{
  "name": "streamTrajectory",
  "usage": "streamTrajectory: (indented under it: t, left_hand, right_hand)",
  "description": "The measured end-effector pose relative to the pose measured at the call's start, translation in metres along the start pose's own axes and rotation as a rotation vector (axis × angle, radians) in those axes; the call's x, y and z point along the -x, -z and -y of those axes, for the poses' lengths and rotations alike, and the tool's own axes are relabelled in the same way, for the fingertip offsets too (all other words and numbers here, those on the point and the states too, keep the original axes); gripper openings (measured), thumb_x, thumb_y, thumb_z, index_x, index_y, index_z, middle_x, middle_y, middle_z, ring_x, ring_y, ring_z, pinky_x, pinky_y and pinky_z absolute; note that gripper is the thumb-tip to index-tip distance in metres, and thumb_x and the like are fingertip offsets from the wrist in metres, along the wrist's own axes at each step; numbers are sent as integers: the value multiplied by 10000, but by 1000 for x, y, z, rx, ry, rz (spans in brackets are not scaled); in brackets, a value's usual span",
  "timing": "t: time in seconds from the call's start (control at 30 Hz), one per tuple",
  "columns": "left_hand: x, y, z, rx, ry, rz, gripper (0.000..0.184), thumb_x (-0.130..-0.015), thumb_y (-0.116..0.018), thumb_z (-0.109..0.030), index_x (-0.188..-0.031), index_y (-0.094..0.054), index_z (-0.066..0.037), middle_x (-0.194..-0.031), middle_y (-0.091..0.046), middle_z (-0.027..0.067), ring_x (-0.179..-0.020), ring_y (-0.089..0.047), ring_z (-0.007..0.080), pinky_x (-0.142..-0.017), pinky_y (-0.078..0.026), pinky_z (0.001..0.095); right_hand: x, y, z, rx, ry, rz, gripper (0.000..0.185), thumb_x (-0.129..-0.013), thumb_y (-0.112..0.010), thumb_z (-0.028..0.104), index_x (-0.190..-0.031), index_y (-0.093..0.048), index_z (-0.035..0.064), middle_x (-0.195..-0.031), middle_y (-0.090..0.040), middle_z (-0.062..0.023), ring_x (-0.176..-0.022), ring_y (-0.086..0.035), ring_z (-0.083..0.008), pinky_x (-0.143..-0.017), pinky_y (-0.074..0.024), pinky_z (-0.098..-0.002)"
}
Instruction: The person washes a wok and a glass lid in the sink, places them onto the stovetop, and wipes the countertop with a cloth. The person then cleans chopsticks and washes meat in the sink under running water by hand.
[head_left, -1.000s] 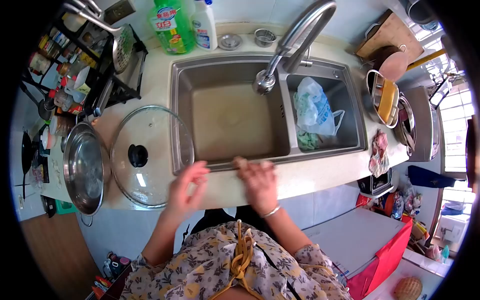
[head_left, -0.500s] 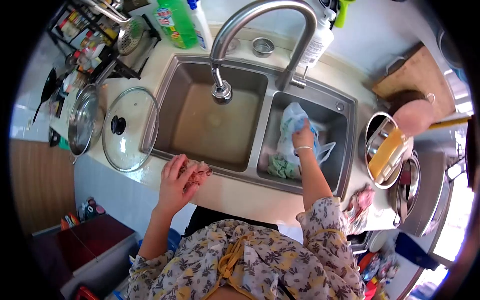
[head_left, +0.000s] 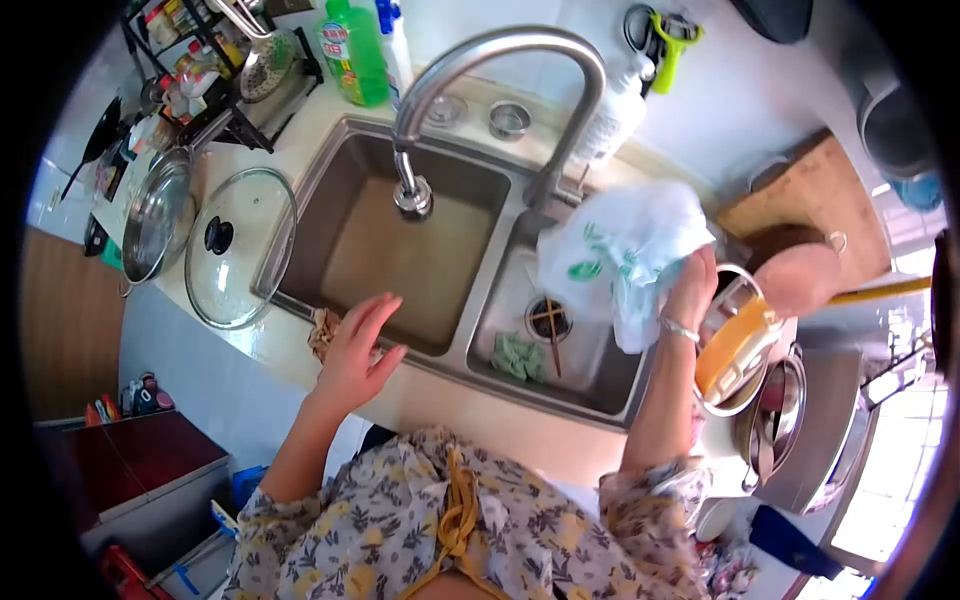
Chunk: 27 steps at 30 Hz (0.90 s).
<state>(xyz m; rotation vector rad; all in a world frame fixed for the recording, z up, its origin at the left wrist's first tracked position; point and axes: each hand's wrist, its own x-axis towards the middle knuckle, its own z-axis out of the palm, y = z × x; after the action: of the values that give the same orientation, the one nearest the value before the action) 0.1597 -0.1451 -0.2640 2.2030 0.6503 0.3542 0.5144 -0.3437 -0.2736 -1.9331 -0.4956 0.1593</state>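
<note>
My right hand [head_left: 690, 292] grips a white plastic bag [head_left: 600, 245] with green print, raised over the right basin [head_left: 600, 385]. The bag hangs puffed out to the left of the fingers, its lower part drooping. My left hand [head_left: 355, 352] is open above the counter's front edge, fingers stretched toward the left basin [head_left: 420, 270]. Partly behind it lies a crumpled brownish-pink cloth [head_left: 322, 332]; contact between the two is unclear. A crumpled green cloth [head_left: 518, 356] rests in the right basin beside the drain [head_left: 548, 320], which has chopsticks or thin sticks across it.
A faucet [head_left: 575, 130] arches over the sink. To the left are a glass lid [head_left: 240, 270] and a steel pan [head_left: 155, 230]. On the right stand a metal bowl with a yellow-handled item [head_left: 738, 345] and a cutting board [head_left: 830, 200]. Bottles [head_left: 355, 60] line the back.
My right hand has lifted the plastic bag out of the right basin, up and to the right. My left hand has come off the crumpled cloth, its fingers now straightened.
</note>
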Motion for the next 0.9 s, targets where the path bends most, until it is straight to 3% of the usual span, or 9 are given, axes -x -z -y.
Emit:
streamTrajectory:
  t: [0.03, 0.1, 0.17, 0.23, 0.5, 0.63, 0.67, 0.73, 0.9]
  left_hand:
    - [0, -6, -5, -2, -13, 23, 557, -734, -641, -42, -1254, -443, -48, -1252, -453, 149, -1016, -548, 268, -851, -447, 351]
    - [-20, -16, -13, -20, -249, 63, 581, -738, -640, -37, -1275, -419, -47, -1258, -452, 140, -968, -578, 238, -833, -458, 336]
    - [-33, -22, -20, -57, -342, 82, 568, -745, -631, -37, -1271, -417, -40, -1259, -453, 134, -973, -580, 234, -830, -461, 332]
    - [-23, -21, -24, 18, -254, 136, 557, -750, -624, -37, -1268, -418, -36, -1256, -453, 135, -968, -581, 234, -832, -460, 333]
    - [6, 0, 1, -31, -68, 144, 516, -778, -595, -46, -1263, -421, -67, -1220, -470, 128, -917, -593, 239, -749, -493, 328]
    - [11, 5, 12, 11, -29, 42, 497, -782, -574, 10, -1251, -424, -55, -1156, -495, 130, -886, -585, 240, -740, -495, 320]
    - [12, 7, 13, -44, -61, 30, 495, -780, -576, 13, -1247, -427, -50, -1128, -505, 130, -878, -582, 237, -743, -495, 319]
    - [14, 7, 15, -108, -78, 23, 493, -778, -578, 17, -1243, -429, -44, -1101, -515, 129, -871, -579, 235, -746, -495, 318]
    - [16, -3, 27, -43, -72, -68, 465, -775, -574, 35, -1219, -451, -25, -1048, -530, 136, -865, -578, 234, -748, -492, 312]
  right_hand:
    - [-6, 3, 3, 383, 92, 99, 263, -848, -494, 205, -791, -626, -15, -762, -634, -187, -794, -634, -254, -703, -498, -341]
    - [-15, -5, -77, 449, 220, 163, 238, -823, -464, 190, -781, -620, 15, -638, -593, -123, -554, -584, -193, -507, -463, -330]
    - [-12, 14, -14, -255, -415, 88, 228, -814, -439, 175, -789, -608, 24, -608, -547, -86, -489, -540, -165, -446, -416, -311]
    - [-10, 24, 4, -238, -226, 111, 219, -830, -431, 180, -817, -587, 28, -598, -511, -45, -452, -504, -136, -411, -373, -274]
    - [-89, 124, 70, -201, -143, -167, 238, -826, -409, 71, -998, -558, 2, -835, -627, -110, -701, -626, -192, -639, -547, -303]
    - [-136, 157, 34, 1137, 479, -682, 150, -773, -494, 90, -912, -536, 52, -870, -585, -132, -700, -621, -265, -595, -519, -351]
    - [-139, 157, 26, 1135, 482, -676, 150, -773, -494, 90, -912, -536, 52, -870, -585, -132, -700, -621, -265, -595, -519, -351]
    - [-142, 153, 8, 1548, 733, -206, 105, -787, -510, 115, -882, -518, 71, -894, -543, -113, -778, -606, -264, -609, -519, -369]
    - [-168, 132, -45, 1759, 515, 136, 151, -783, -495, 67, -924, -547, 60, -946, -571, -126, -842, -610, -278, -661, -528, -388]
